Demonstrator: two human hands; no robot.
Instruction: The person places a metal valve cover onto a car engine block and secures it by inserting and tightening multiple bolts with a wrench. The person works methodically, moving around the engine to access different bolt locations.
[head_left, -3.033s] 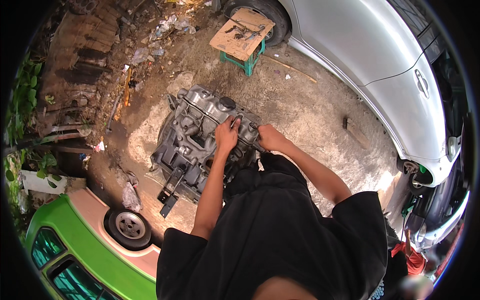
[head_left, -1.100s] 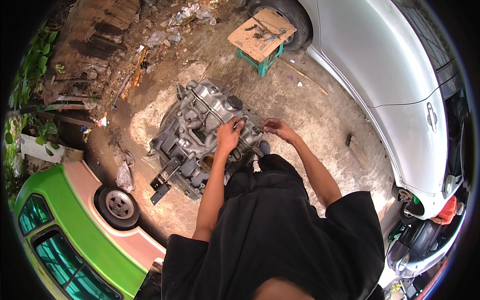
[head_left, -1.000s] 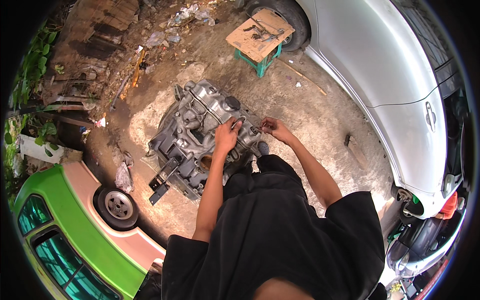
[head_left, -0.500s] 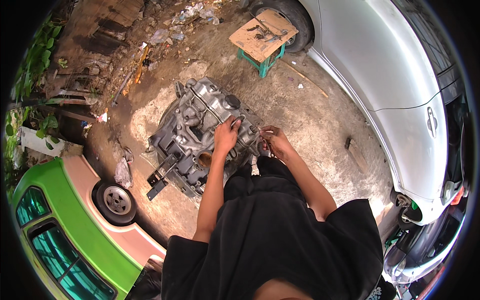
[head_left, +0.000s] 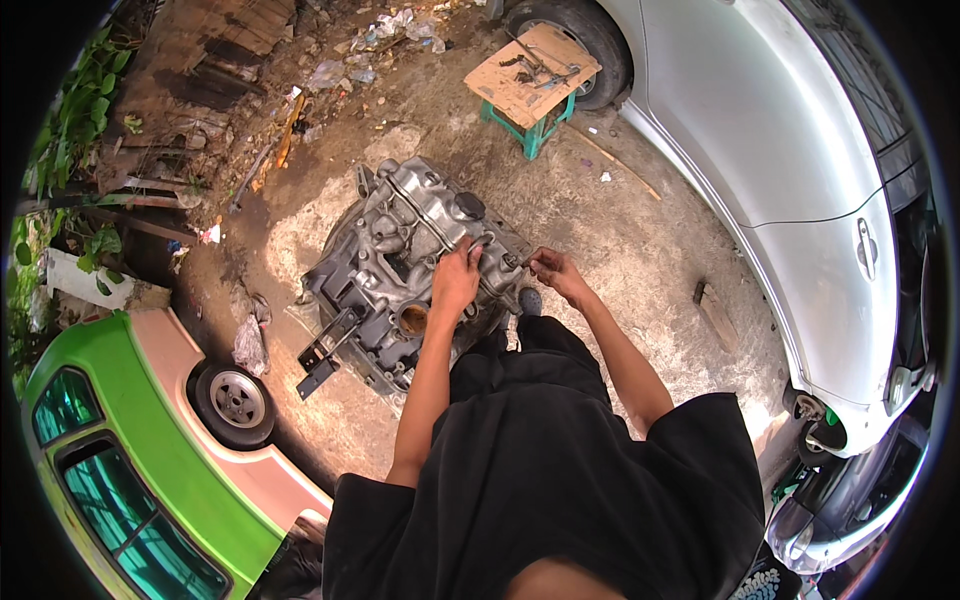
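A grey metal car engine sits low on the ground in front of me, with a round black cap on its top cover. My left hand rests on the near side of that cover, fingers curled and thumb bent over the metal. Just off the engine's right end, my right hand has its fingertips pinched together beside a small fitting. Whatever lies between those fingertips is too small to make out. Left of my left wrist is a round opening with a rusty brown inside.
Tools lie on a wooden board atop a green stool, near a silver car on the right. A green and pink vehicle stands at lower left. A wood block lies at right; litter is scattered at the back.
My right hand has shifted slightly up along the engine's right end, its fingers drawn in and my shoe showing below it. The left hand keeps its place on the engine.
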